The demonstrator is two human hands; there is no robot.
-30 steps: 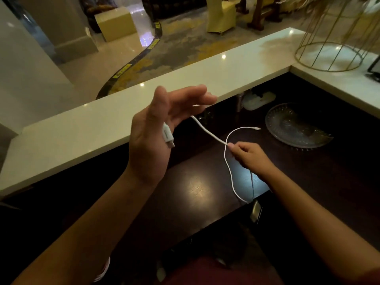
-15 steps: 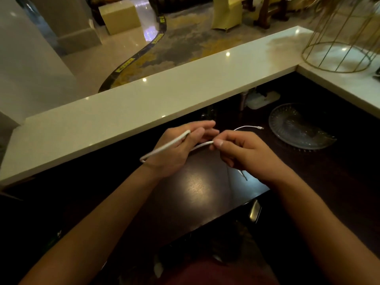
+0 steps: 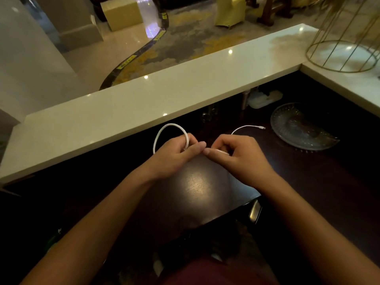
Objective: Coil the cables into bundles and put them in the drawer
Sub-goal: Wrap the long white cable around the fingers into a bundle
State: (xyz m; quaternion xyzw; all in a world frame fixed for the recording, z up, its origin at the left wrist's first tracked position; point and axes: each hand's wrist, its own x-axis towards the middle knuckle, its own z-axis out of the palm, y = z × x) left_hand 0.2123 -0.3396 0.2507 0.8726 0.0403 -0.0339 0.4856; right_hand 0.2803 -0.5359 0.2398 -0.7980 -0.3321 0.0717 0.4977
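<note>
A thin white cable (image 3: 164, 130) arcs in a loop above my left hand (image 3: 174, 155), which grips the loop's base between curled fingers. My right hand (image 3: 234, 157) pinches the same cable right beside it, fingertips nearly touching the left hand. The cable's free end with a small plug (image 3: 261, 127) trails to the right over the dark wooden desk (image 3: 197, 188). Both hands hover just above the desk. A metal drawer handle (image 3: 255, 210) shows below the desk's front edge; the drawer itself is hidden.
A raised pale stone counter (image 3: 144, 103) runs behind the desk and turns at the right. A glass plate (image 3: 298, 128) lies on the desk at the right, a white power adapter (image 3: 265, 97) behind it. A gold wire stand (image 3: 345, 44) sits on the counter corner.
My left hand dropped from a raised, open pose to the desk and now grips a cable loop. My right hand came in beside it, and the loose loop on the desk was drawn up.
</note>
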